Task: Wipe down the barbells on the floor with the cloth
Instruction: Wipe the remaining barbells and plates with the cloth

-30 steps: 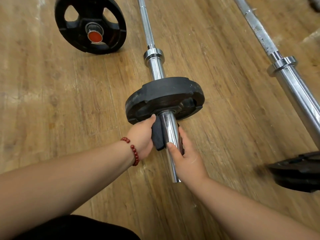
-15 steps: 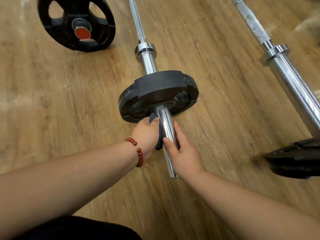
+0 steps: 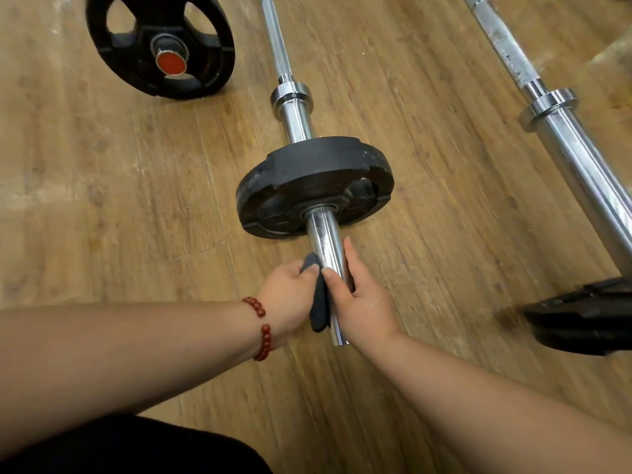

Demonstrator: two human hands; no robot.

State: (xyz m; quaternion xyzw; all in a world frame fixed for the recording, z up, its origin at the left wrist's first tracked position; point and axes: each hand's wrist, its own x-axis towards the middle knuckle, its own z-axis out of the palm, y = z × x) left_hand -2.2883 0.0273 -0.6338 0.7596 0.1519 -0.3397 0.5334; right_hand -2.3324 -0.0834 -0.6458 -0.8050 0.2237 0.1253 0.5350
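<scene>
Head view looked down on a wooden floor (image 3: pixel 102 200) where the nearest barbell (image 3: pixel 325 230) lay lengthwise, its chrome end sleeve pointing toward the person and a black plate (image 3: pixel 307 172) loaded on it. The left hand (image 3: pixel 285 297) gripped a dark cloth (image 3: pixel 318 304), fingers curled round it and pressing it to the left side of the sleeve, near the sleeve's tip. The right hand (image 3: pixel 364 301) held the same sleeve from the other side, thumb laid over the top just beside the cloth and fingers wrapped round the far side. A second barbell (image 3: pixel 578 155) lay well apart to the right, with whitish marks on its shaft, and another plate (image 3: pixel 222 59) with a red-capped hub sat at upper left. By my reading the job was early to midway: only the near sleeve was being worked, while the long shaft beyond the collar and the whole second barbell looked left to do, though nothing showed for certain which parts were already clean.
</scene>
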